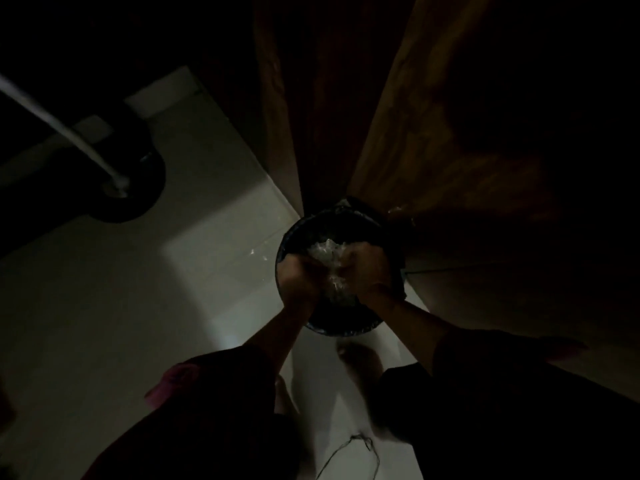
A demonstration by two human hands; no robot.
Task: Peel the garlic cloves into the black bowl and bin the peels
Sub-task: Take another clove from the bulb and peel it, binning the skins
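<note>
Head view, very dim, looking straight down at a pale tiled floor [104, 306]. Round dark bin [294, 233] standing on the floor against a brown wooden cabinet [433, 150], lined with what looks like a dark bag, its rim showing as a ring around the hands. Inside the bin, a loose heap of pale, papery garlic peels [323, 252], brightest at the upper middle and trailing down toward the near rim. Left hand [298, 271] over the left side of the bin opening, fingers curled inward toward the heap. Right hand [367, 268] over the right side, also curled, with pale peel showing between the two hands and just below them. Both hands bunched around or against the peels, close together and nearly touching; too dark and blurred to tell whether either is actually clamped on peel or merely cupped, so grip state cannot be told. A few pale flecks [258, 254] lying on the floor just left of the bin. Dark sleeves on both forearms, reaching up from the bottom of the frame. Bare feet [360, 358] blurred on the floor just below the bin. At far left, a dark round base [138, 188] with a pale pole [69, 133] rising from it, well apart from the bin. A thin cord [346, 448] looped on the floor near the bottom edge. Black bowl and peeled cloves nowhere in the frame.
</note>
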